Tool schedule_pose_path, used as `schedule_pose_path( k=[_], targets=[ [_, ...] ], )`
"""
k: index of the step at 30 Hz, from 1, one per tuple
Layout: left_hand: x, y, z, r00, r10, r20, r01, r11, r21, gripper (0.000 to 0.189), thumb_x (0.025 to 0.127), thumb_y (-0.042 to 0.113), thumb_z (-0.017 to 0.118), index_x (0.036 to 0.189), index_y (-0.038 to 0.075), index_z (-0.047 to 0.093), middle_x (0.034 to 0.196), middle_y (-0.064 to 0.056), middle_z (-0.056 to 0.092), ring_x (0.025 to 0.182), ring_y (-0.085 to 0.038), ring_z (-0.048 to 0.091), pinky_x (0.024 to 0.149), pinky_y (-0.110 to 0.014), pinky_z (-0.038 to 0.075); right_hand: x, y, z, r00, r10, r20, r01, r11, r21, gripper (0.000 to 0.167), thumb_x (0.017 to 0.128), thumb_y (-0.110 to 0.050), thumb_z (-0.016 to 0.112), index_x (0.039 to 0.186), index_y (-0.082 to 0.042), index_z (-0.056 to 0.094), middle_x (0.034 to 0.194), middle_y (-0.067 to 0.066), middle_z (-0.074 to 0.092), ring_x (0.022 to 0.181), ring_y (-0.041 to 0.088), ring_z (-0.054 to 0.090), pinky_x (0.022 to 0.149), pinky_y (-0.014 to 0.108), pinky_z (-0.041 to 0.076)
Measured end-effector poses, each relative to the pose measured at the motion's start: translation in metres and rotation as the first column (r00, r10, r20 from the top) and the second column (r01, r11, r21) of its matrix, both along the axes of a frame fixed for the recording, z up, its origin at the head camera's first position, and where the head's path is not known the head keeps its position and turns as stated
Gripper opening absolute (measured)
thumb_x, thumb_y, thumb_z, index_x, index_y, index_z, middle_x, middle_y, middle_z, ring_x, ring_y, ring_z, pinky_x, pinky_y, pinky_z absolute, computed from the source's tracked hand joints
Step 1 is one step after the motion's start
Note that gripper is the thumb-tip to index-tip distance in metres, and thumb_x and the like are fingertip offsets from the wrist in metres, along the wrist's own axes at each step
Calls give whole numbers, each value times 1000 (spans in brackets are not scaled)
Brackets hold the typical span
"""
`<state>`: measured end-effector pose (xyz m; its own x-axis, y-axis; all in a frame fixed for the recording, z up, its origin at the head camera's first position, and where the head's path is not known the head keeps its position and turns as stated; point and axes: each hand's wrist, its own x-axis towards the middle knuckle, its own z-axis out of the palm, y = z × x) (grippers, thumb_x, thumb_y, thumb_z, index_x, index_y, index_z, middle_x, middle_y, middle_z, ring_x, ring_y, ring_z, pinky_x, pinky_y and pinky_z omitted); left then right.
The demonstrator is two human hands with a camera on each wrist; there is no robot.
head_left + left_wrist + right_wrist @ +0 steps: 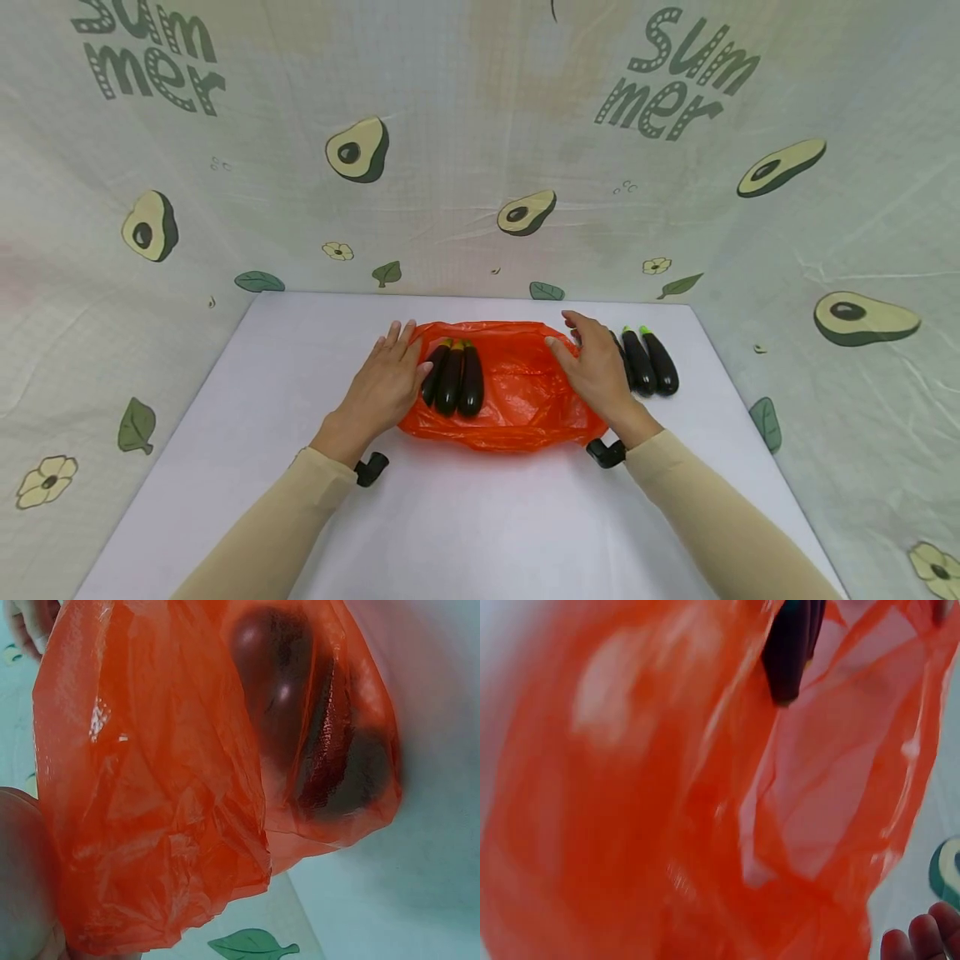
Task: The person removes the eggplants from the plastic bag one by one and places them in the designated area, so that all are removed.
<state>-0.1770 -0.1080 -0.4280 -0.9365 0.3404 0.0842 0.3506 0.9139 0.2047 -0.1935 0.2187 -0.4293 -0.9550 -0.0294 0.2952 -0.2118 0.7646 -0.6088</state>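
Your left hand (pixel 382 385), fingers straight, touches the shiny red bag (pixel 525 371) near the back edge of the worktop (pixel 480 533). Three dark eggplants (pixel 450 382) lie inside. Your right hand (pixel 597 369), spread wide, is beside more eggplants (pixel 660 364) toward the back right corner.

- The red bag's (pixel 521 383) right half leaves room between the right hand (pixel 600 372) and the bagged eggplants (pixel 449 382).
- Those eggplants and the left hand (pixel 381 379) block the bag's left end.
- Loose eggplants (pixel 640 364) obstruct the right hand's outer side.
- In front of the bag, bare table (pixel 480 517) allows passage.
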Motion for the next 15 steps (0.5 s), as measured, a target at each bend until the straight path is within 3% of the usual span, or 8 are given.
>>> schedule_pose_path(
  k=[7, 15],
  targets=[
    [0, 1, 0, 1000, -1, 5, 1, 1000, 11, 63, 112, 37, 48, 158, -6, 41, 171, -24, 27, 161, -44, 17, 130, -57, 20, 10, -34, -2, 995, 99, 18, -99, 995, -3, 56, 102, -32, 71, 149, -5, 54, 138, 18, 63, 125, 36, 58, 108, 55, 54],
    [-1, 2, 1, 1000, -9, -12, 9, 1000, 19, 62, 111, 35, 50, 157, -7, 43, 170, -25, 29, 161, -45, 19, 129, -59, 23, 16, -65, -17, 978, 147, 145, -150, 989, 5, 58, 102, -34, 72, 151, -9, 53, 145, 13, 61, 135, 33, 57, 114, 53, 50]
  ],
)
